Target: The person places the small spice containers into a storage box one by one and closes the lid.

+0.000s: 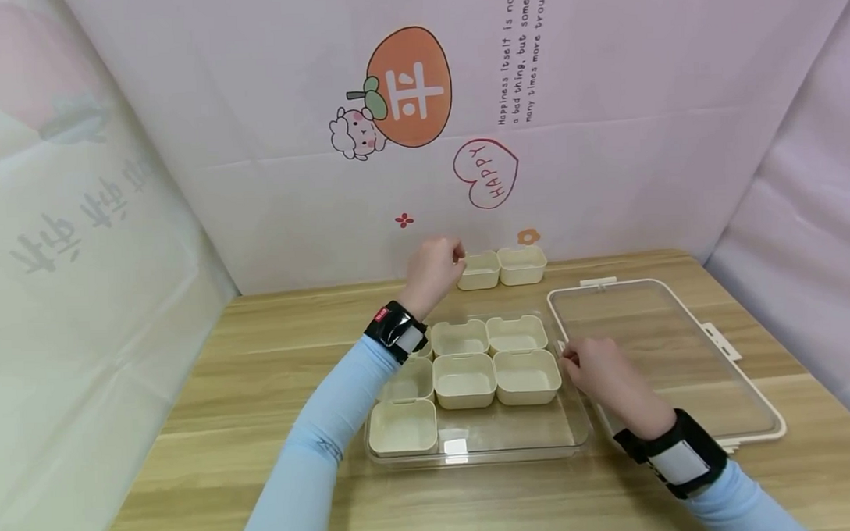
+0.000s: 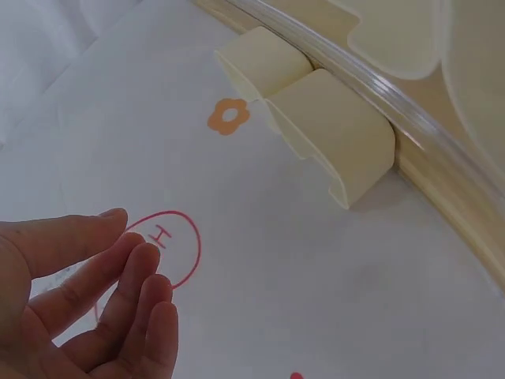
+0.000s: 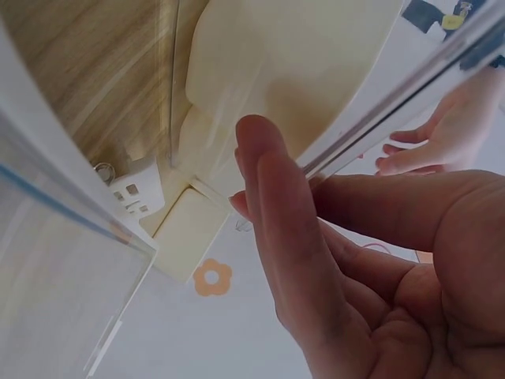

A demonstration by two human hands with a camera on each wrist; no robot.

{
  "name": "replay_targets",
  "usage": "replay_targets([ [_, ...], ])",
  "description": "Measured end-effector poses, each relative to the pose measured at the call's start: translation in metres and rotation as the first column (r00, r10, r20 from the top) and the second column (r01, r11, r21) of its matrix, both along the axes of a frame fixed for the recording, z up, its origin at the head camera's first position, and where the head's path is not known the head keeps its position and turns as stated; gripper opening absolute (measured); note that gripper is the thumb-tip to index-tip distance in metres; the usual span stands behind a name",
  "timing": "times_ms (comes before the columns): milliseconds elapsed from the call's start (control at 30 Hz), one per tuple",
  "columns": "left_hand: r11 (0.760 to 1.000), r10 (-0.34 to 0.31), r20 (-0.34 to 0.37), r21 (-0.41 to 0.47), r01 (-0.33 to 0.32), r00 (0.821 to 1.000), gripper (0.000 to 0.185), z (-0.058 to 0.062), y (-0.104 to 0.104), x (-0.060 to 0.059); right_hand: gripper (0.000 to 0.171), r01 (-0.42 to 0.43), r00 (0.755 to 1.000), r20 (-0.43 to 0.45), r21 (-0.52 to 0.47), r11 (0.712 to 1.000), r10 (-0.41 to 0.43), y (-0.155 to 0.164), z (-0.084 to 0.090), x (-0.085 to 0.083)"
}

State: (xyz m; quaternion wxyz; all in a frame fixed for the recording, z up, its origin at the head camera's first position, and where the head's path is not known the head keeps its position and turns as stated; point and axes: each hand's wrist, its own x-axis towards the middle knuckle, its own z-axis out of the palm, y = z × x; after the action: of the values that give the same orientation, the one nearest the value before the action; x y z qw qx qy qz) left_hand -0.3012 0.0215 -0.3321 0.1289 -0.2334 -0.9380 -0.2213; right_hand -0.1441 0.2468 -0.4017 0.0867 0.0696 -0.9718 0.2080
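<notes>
Two light, stiff cream cups [image 1: 501,267] sit at the bench's far edge — left hand [image 1: 434,270] beside them, fingers loose, holding nothing. Right hand [image 1: 596,366] pinches the clear tray's rim [image 1: 565,353]. Grip cups by their walls.

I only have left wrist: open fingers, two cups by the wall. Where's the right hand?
Observer: The right hand is at the right rim of the tray, with its fingers against the clear wall. I can't tell if they pinch it or just touch it.
Operator: Cups in the tray?
Observer: Seven tray cups, one half hidden behind the wrist of the left hand. Two front slots are bare.
Operator: Lid?
Observer: The lid is off, lying flat on the table right of the tray.
</notes>
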Motion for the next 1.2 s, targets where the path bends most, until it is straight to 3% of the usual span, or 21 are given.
replay_targets([
  [200, 1.000, -0.009, 0.006, -0.005, 0.009, 1.000, 0.004, -0.011, 0.007, -0.020, 0.012, 0.000, 1.000, 0.008, 0.002, 1.000, 0.000, -0.001, -0.001, -0.001],
  [433, 0.999, 0.036, 0.086, -0.036, -0.033, 0.996, 0.004, -0.022, 0.012, -0.046, 0.011, -0.001, 1.000, 0.000, -0.002, 1.000, 0.001, -0.001, -0.001, -0.001],
  [600, 0.997, 0.069, 0.163, -0.038, -0.064, 0.984, 0.002, -0.025, 0.015, -0.056, 0.011, 0.000, 1.000, -0.004, -0.002, 1.000, 0.000, -0.001, 0.000, 0.000],
  [767, 0.997, 0.076, 0.190, -0.047, -0.069, 0.979, 0.004, -0.029, 0.015, -0.065, 0.010, -0.001, 1.000, -0.007, 0.006, 1.000, 0.001, -0.001, 0.001, 0.000],
  [967, 0.995, 0.023, 0.221, -0.097, -0.001, 0.975, 0.004, -0.034, 0.013, -0.074, 0.010, 0.004, 1.000, -0.008, 0.007, 1.000, -0.004, -0.001, 0.000, -0.001],
  [1200, 0.971, -0.090, 0.277, -0.190, 0.146, 0.957, 0.011, -0.036, 0.014, -0.084, 0.009, 0.004, 1.000, -0.014, 0.008, 1.000, -0.004, 0.000, -0.002, -0.002],
])
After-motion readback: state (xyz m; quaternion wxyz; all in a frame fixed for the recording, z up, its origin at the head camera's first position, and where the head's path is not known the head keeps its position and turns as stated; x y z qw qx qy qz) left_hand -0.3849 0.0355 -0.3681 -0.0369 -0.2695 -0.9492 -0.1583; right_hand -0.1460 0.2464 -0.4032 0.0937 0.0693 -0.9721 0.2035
